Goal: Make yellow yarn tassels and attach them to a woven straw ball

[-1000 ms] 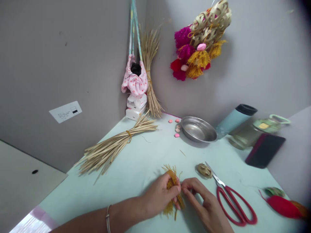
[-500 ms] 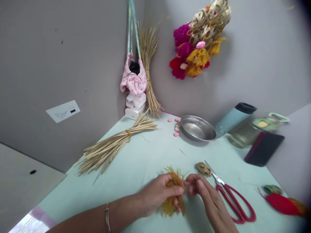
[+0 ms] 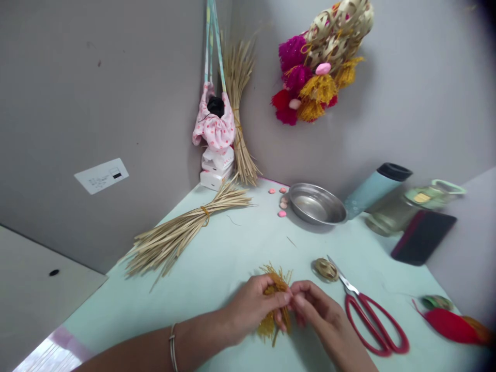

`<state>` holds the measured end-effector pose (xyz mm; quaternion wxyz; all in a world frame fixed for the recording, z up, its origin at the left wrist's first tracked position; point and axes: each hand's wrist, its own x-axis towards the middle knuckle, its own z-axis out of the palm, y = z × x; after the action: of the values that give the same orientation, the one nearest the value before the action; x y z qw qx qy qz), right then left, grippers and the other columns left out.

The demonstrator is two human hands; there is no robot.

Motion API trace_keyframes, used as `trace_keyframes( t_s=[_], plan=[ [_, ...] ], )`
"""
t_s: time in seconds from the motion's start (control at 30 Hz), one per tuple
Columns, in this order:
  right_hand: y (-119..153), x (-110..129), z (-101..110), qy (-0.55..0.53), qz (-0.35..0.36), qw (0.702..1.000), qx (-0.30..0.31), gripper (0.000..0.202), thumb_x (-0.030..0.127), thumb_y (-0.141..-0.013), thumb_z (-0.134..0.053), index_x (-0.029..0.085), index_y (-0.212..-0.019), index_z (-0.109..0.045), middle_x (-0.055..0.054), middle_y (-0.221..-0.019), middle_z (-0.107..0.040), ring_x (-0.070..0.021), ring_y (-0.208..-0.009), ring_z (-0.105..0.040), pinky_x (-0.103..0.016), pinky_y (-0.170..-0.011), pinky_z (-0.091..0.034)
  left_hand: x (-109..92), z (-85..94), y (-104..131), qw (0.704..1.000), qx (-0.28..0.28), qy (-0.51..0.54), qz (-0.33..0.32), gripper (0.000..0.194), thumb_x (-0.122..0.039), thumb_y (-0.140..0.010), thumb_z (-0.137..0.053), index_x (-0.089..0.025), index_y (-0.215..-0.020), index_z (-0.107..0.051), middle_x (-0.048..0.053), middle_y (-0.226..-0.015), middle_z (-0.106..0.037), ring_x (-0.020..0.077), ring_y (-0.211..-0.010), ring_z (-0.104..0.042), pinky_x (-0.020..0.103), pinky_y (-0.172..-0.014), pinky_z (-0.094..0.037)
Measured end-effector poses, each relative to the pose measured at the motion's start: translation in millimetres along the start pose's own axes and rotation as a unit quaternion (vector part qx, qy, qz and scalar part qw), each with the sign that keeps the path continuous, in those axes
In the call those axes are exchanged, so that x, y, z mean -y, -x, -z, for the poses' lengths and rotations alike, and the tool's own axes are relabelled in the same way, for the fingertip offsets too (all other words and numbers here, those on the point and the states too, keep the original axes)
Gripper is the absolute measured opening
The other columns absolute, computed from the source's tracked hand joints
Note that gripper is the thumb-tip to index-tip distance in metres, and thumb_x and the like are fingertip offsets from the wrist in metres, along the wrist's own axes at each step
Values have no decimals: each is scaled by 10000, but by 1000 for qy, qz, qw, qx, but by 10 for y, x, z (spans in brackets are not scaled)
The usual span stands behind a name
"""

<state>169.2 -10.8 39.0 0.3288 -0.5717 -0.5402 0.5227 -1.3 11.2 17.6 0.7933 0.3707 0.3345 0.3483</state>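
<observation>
A bundle of mustard-yellow yarn point(image 3: 266, 324), like a tassel with frayed ends, is gripped in my left hand point(image 3: 251, 305) low in the middle of the view. Thumb and fingers of my left hand wrap round its middle. My right hand point(image 3: 321, 315) meets it from the right, thumb and forefinger pinched together at the yarn's edge; what lies in the pinch is too small to make out. Just right of my hands lie a small woven straw piece point(image 3: 326, 269) and red-handled scissors point(image 3: 376, 325), blades partly apart and pointing away.
A tied straw bundle point(image 3: 182, 232) lies on the left of the table. Behind are a steel bowl point(image 3: 318, 204), small pink pieces point(image 3: 282, 213), a blue tumbler point(image 3: 377, 188), a green bottle point(image 3: 403, 206) and a phone point(image 3: 424, 237). Red yarn point(image 3: 449, 324) lies far right. Tasselled woven ornaments point(image 3: 318, 77) hang above.
My right hand has moved slightly left, and its loosely curled fingers have closed into a pinch beside the yarn. My left hand keeps its hold, with the bundle turned a little.
</observation>
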Motion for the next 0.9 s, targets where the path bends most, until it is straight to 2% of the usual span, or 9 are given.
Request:
trace_keyframes(
  t_s=[0.07, 0.13, 0.23, 0.27, 0.33, 0.4, 0.47, 0.63, 0.9],
  plan=[
    [-2, -14, 12, 9, -7, 1000, -7, 326, 521, -826, -607, 195, -826, -616, 11, -664, -558, -151, -609, -487, -254, -580, -402, 0, 0, 0, 1000, -10, 3, -2, 381, -445, -694, -714, -124, -848, -580, -6, -699, -564, 83, -501, -523, 267, -566, -485],
    [4, -21, 59, 58, -5, 996, -71, 331, 530, -838, -583, 202, -810, -619, 11, -654, -541, -161, -624, -493, -254, -581, -403, -11, -4, 2, 999, -31, 16, -2, 372, -436, -700, -713, -128, -857, -579, -1, -733, -572, 77, -503, -517, 269, -568, -491],
    [27, 10, 111, 133, 17, 979, -155, 353, 537, -887, -495, 217, -916, -640, -14, -737, -576, -205, -767, -557, -273, -693, -441, -24, -9, 4, 999, -39, 26, 7, 378, -439, -697, -720, -130, -861, -575, -2, -744, -574, 71, -498, -510, 269, -567, -498],
    [35, 32, 105, 142, 30, 978, -148, 353, 529, -901, -473, 221, -946, -640, -24, -781, -597, -216, -821, -572, -281, -742, -446, -22, -9, 3, 999, -33, 24, 9, 384, -443, -694, -722, -131, -863, -575, -3, -741, -574, 72, -497, -512, 267, -562, -497],
    [42, 85, 55, 130, 55, 988, -69, 340, 495, -927, -444, 218, -931, -642, -37, -846, -628, -219, -860, -589, -293, -796, -449, -8, -5, -1, 1000, -22, 15, 11, 391, -451, -696, -718, -133, -874, -577, -8, -717, -572, 77, -494, -519, 261, -554, -492],
    [38, 128, -13, 96, 70, 992, 39, 353, 456, -946, -432, 203, -817, -641, -46, -843, -643, -214, -834, -600, -299, -793, -455, 11, 3, -7, 1000, -19, 1, 6, 382, -454, -713, -700, -134, -883, -580, -21, -651, -558, 88, -494, -533, 253, -556, -483],
    [26, 139, -58, 61, 70, 992, 84, 369, 435, -946, -447, 192, -729, -619, -49, -803, -642, -211, -803, -604, -304, -780, -459, 23, 10, -15, 1000, -22, -5, -1, 368, -449, -731, -684, -134, -887, -577, -25, -620, -553, 97, -495, -548, 253, -564, -481],
    [1, 48, -29, 58, 55, 997, 4, 296, 449, -898, -537, 196, -776, -630, -32, -794, -619, -208, -795, -592, -284, -732, -453, 12, 4, -23, 1000, -10, 16, -4, 365, -437, -715, -688, -139, -878, -553, -3, -754, -582, 74, -494, -515, 277, -564, -506],
    [10, 20, -22, 66, 67, 996, -4, 265, 429, -890, -558, 199, -773, -624, -13, -785, -595, -183, -773, -577, -258, -713, -441, 28, 14, -26, 1000, -8, -7, 3, 357, -431, -705, -678, -148, -874, -542, -49, -606, -520, 87, -472, -512, 290, -585, -509]
  ],
)
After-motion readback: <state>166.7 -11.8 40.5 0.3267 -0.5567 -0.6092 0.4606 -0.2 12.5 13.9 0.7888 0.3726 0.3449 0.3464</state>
